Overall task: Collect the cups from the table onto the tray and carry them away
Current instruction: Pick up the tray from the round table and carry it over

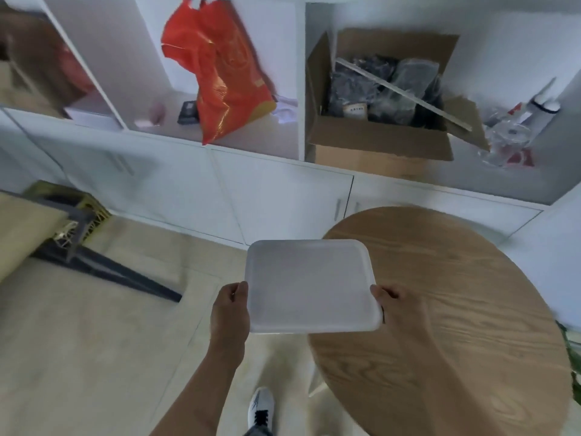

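White shelf unit [220, 184] along the wall, with a red bag [220, 73] and an open cardboard box [377, 133] in its compartments. Round wooden counter [471, 309] at right, bare where visible. White tray [311, 284] held level, partly over the counter's near edge. Left hand [231, 309] and right hand [396, 306] closed on opposite tray edges, thumbs on top.

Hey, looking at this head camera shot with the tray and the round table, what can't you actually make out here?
- Cups: none show; the round table runs past the right and bottom edges.
- Fingers under the tray: hidden by it; left hand and right hand hold its sides.
- Cardboard box contents: dark bundles, blurred.
- Small shelf items beside the red bag: too blurred to identify.
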